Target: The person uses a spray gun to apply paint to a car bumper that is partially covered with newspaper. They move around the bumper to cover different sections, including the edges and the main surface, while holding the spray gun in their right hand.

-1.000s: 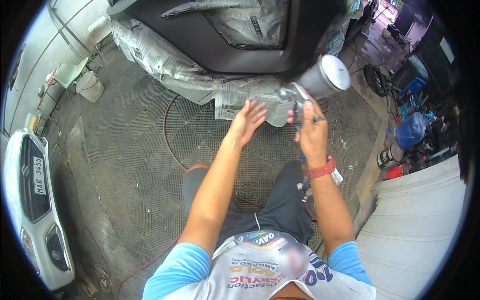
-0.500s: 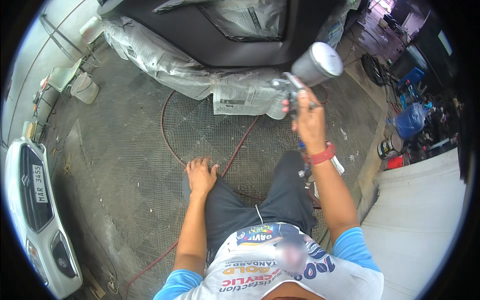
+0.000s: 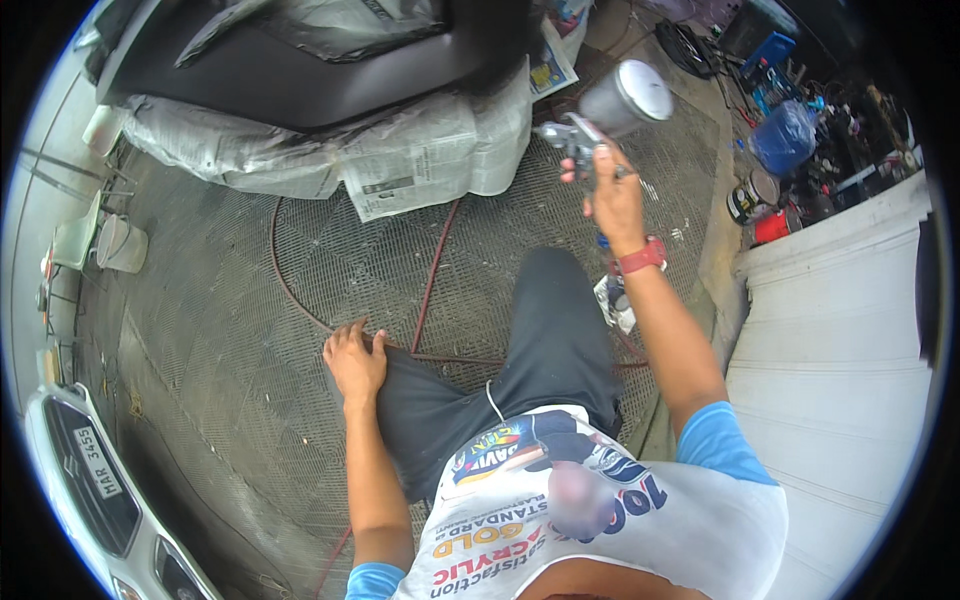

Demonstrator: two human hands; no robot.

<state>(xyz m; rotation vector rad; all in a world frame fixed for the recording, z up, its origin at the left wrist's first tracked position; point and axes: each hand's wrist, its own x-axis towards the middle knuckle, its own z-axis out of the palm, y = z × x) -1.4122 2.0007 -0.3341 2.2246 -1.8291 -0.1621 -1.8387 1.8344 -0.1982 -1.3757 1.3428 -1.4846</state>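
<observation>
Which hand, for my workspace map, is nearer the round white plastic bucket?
Left. The left hand is right of the bucket, well apart; the right hand is much farther right.

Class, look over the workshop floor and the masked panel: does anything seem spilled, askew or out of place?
Pale splotches mark the dark floor right of the right hand, possibly old spills. A newspaper sheet sticks out askew to the right of the dark panel, unlike the paper draped below.

The spray gun body (image 3: 580, 141) is shiny metal; its cup (image 3: 608, 106) is smooth, dull grey. The dark panel (image 3: 280, 95) is smooth with a low sheen. The draped sheets (image 3: 410, 168) are creased, matt newspaper. The floor (image 3: 215, 270) is rough and gridded. The blue container (image 3: 785, 138) is translucent, glossy plastic.
</observation>
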